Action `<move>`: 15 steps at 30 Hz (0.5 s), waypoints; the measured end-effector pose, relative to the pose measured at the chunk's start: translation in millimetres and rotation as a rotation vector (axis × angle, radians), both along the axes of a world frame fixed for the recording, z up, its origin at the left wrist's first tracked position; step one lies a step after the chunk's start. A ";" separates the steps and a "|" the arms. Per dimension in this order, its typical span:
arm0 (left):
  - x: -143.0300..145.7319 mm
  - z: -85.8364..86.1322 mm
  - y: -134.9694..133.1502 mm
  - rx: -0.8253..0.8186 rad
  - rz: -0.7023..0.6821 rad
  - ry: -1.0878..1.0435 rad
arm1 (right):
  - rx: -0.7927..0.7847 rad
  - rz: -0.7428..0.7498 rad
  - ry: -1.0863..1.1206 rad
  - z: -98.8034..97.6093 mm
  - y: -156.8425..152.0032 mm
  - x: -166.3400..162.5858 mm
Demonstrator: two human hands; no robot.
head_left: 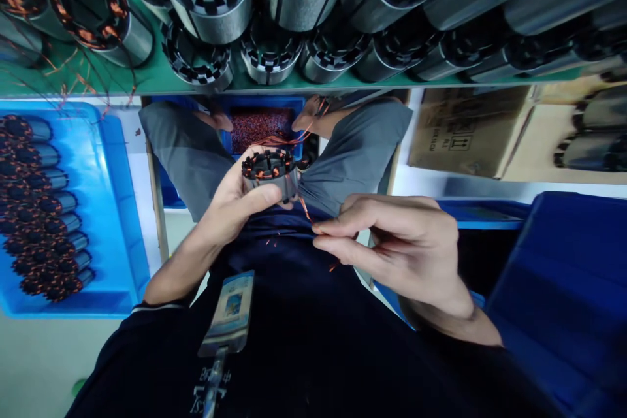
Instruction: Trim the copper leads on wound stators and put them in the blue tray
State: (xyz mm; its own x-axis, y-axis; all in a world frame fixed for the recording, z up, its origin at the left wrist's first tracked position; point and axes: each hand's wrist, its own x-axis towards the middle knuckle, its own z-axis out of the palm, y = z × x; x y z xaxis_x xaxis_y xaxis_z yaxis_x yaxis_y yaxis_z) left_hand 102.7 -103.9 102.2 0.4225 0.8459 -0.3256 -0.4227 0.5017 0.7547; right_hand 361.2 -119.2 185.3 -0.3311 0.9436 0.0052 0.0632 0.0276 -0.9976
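Over my lap, my left hand (240, 192) wraps round a motor stator (270, 176), its thumb across the grey metal side. The stator has a black slotted rim with copper windings inside, and its rim faces up. Orange copper wires (289, 139) trail from its far side. To the right, my right hand (396, 241) pinches a thin twisted copper wire (305, 209) between thumb and fingertips. That wire runs taut from the lower right of the stator to the pinch, and a short end shows below the fingers.
Several unwound stators (210, 6) stand on the green bench (161, 81) ahead, with wound stators (93, 6) at its left. A blue tray (122, 209) at left holds wound stators. Cardboard (465, 130) and a dark blue bin (563, 294) lie right. Between my feet sits a bin of copper scraps (259, 127).
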 end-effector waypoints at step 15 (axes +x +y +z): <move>6.8 25.3 -10.6 0.650 -0.100 0.279 | -0.467 0.247 0.027 -38.8 45.9 35.5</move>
State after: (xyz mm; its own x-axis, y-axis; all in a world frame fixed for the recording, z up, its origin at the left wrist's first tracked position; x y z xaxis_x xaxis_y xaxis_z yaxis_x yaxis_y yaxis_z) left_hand 109.5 -114.5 127.4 0.4828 0.8669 0.1242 -0.1455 -0.0605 0.9875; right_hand 396.6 -73.2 146.5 -0.5492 0.7416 -0.3853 0.0854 -0.4089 -0.9086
